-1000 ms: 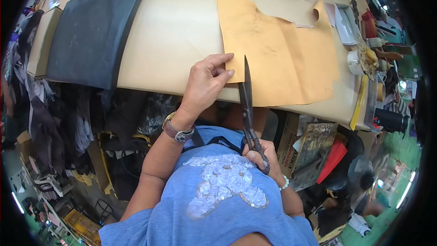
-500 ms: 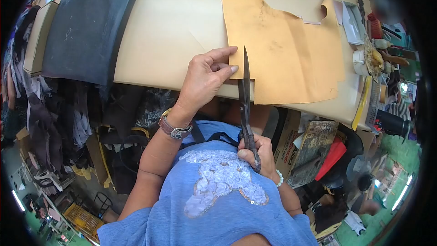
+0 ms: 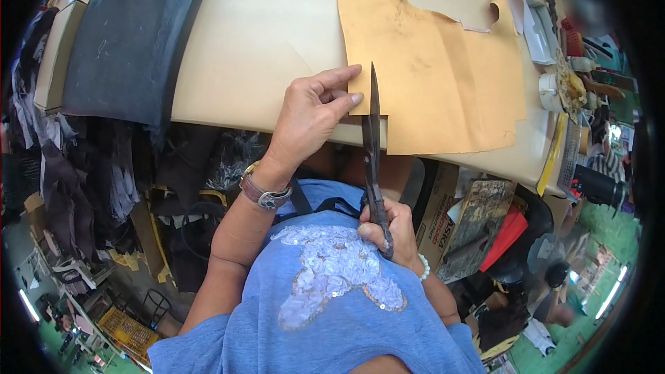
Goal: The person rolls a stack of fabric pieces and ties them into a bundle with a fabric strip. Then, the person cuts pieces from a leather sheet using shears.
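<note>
A tan sheet of leather-like material lies on the table with a notch in its near edge. My left hand pinches the sheet's left edge near the front corner, index fingertip and thumb on its surface. My right hand is closed around the handles of long dark scissors, close to my body. One blade lies over the sheet, pointing away from me, just right of my left fingertips. The other passes beneath the sheet, partly hidden.
A large dark sheet covers the table's left end, beside a cardboard box. Along the right edge are a white box, a roll of tape and a yellow strip. Dark scraps hang at the left.
The scissors have shifted slightly away from me, and the view has moved a little. My left hand keeps its hold on the sheet's edge.
</note>
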